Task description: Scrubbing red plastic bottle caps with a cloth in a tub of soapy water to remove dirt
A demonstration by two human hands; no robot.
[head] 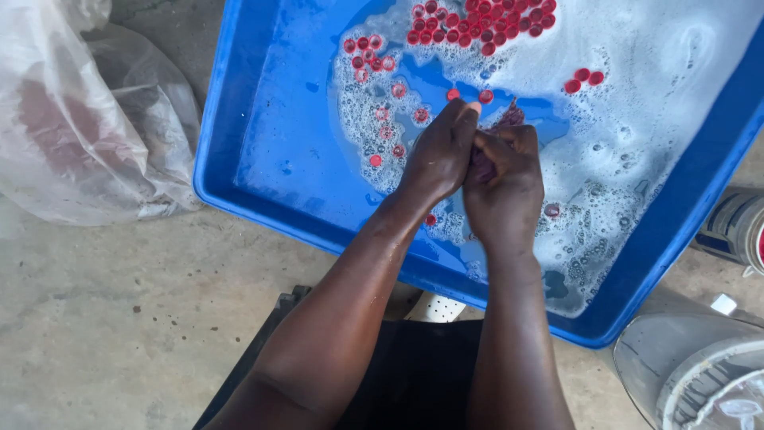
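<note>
A big blue plastic tub point(231, 151) holds soapy water with several small red bottle caps point(477, 24) floating in it, most bunched at the far side. My left hand point(442, 151) and my right hand point(505, 187) are pressed together over the water, both closed on a small dark purplish item point(509, 118) that sticks out a little above my right fingers. What the item is I cannot tell. A few loose red caps float just beyond my fingertips.
A crumpled clear plastic bag point(87, 111) lies on the concrete floor left of the tub. A grey bucket point(692, 366) stands at the lower right, with a cylindrical container point(736, 227) behind it. A white perforated object point(436, 306) shows under the tub's near edge.
</note>
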